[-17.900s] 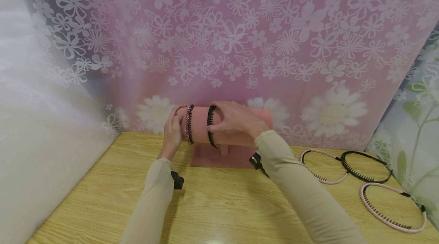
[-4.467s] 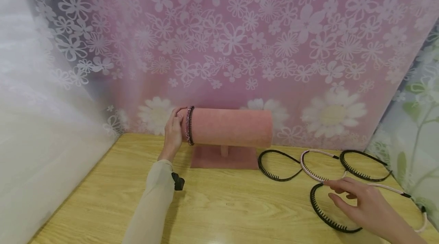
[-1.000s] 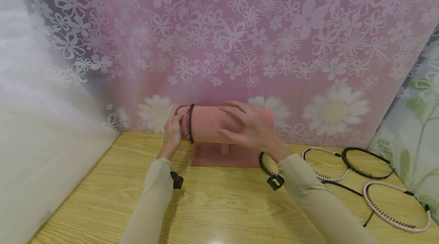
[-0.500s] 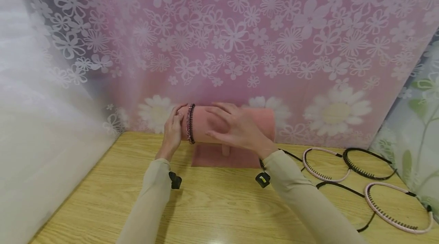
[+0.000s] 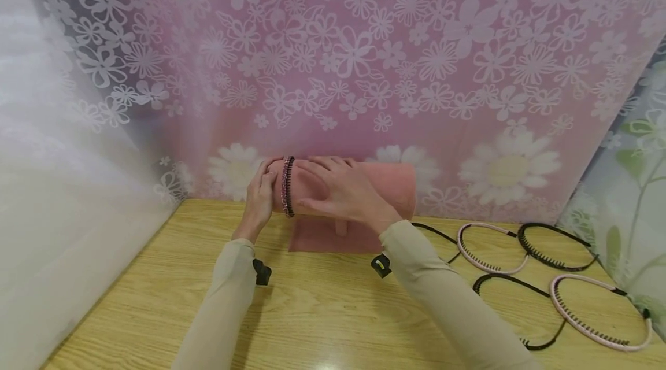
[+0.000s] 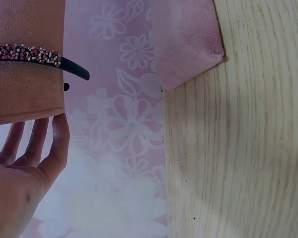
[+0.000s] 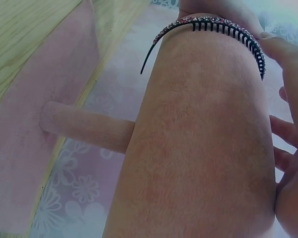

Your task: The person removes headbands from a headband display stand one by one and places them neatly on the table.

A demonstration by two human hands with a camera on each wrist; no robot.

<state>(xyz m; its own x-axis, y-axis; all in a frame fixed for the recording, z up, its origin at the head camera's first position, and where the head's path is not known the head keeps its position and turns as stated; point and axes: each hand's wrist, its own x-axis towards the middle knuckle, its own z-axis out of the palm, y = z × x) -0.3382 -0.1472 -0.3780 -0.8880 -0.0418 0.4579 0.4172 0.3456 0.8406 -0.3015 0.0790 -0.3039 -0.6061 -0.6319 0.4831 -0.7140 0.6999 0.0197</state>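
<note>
A pink velvet headband display stand (image 5: 387,182), a padded roll on a post and flat base, stands near the back of the table. My left hand (image 5: 258,199) grips the roll's left end, fingers curled over its edge. Close beside that hand, a beaded headband (image 5: 287,187) with pink stones and black comb teeth sits round the roll. My right hand (image 5: 340,191) lies across the roll just right of this headband, fingers spread and reaching toward it. In the right wrist view, one fingertip (image 7: 268,38) comes right up to the beaded band; the other fingers show behind the roll.
On the table (image 5: 317,306) to the right lie several toothed headbands: black ones (image 5: 551,266) (image 5: 520,283) and pale pink ones (image 5: 489,269) (image 5: 598,338). Another black one (image 5: 437,231) is partly hidden by my right sleeve. A flowered curtain (image 5: 338,69) hangs close behind.
Over the last second my right hand slid left along the roll toward the beaded headband. A black headband on the roll earlier is off it; the right hand was at one on the table.
</note>
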